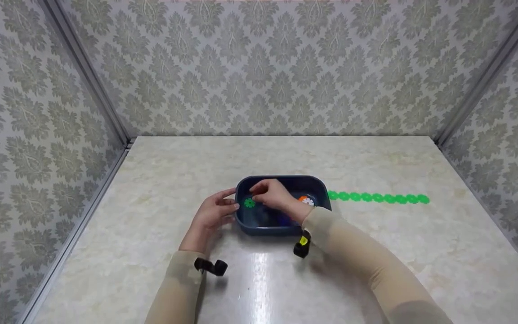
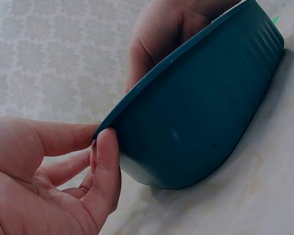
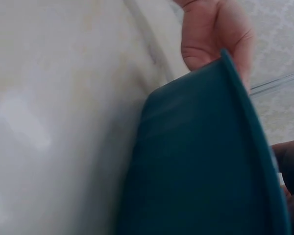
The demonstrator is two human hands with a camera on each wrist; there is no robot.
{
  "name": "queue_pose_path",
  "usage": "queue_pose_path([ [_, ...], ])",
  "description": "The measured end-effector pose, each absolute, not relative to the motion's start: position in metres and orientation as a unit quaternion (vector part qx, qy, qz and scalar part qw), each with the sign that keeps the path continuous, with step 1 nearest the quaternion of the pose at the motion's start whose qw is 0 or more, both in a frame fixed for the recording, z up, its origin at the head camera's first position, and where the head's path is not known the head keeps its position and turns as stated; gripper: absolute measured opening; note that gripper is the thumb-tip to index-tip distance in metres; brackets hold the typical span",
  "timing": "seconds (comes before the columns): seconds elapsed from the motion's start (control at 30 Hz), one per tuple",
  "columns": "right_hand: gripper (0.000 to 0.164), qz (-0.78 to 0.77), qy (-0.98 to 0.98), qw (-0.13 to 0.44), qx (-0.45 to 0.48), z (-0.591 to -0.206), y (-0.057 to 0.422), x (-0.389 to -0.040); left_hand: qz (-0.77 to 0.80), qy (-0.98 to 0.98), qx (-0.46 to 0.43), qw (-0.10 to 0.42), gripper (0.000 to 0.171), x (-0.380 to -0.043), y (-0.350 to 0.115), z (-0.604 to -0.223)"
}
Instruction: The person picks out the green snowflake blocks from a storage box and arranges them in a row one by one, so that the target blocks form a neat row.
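A dark blue plastic basin (image 1: pixel 281 231) with rounded corners stands on the table. At its left end my left hand (image 1: pixel 214 210) holds the rim; in the left wrist view, fingertips (image 2: pixel 108 139) lie against the rim and outer wall. My right hand (image 1: pixel 274 194) reaches down inside the basin, its fingers loosely bent and no piece showing between them. Just below those fingertips lies a green flower-shaped plastic disc (image 1: pixel 249 203). White (image 1: pixel 308 202) and orange (image 1: pixel 302 198) pieces show beside the right wrist. The right forearm hides part of the basin's inside.
To the right of the basin, a straight row of linked green flower discs (image 1: pixel 378 198) runs along the pale marbled table (image 1: pixel 173 166). Patterned walls (image 1: pixel 281 67) with grey corner posts (image 1: pixel 86 67) enclose the back and sides.
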State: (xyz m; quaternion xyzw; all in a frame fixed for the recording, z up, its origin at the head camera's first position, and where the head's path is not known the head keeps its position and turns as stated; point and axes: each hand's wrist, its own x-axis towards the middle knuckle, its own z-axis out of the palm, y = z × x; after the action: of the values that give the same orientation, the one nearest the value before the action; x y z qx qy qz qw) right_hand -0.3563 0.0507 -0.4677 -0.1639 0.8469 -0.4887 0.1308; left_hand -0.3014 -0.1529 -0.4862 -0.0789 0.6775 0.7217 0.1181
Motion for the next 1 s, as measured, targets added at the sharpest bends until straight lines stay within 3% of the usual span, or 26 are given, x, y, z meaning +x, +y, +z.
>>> queue_pose_path([
  [0.43,0.041,-0.384,0.874,0.151,-0.255,-0.476,0.045,-0.360,0.724,0.675,-0.075,0.122,0.057,-0.300,-0.154,-0.488],
  [0.73,0.031,-0.277,0.912,0.104,-0.284,-0.483,0.040,-0.355,0.725,0.674,-0.076,0.120,0.057,-0.300,-0.154,-0.487],
  [1.0,0.034,-0.241,0.912,0.092,-0.320,-0.481,0.040,-0.355,0.723,0.676,-0.076,0.122,0.057,-0.302,-0.154,-0.487],
])
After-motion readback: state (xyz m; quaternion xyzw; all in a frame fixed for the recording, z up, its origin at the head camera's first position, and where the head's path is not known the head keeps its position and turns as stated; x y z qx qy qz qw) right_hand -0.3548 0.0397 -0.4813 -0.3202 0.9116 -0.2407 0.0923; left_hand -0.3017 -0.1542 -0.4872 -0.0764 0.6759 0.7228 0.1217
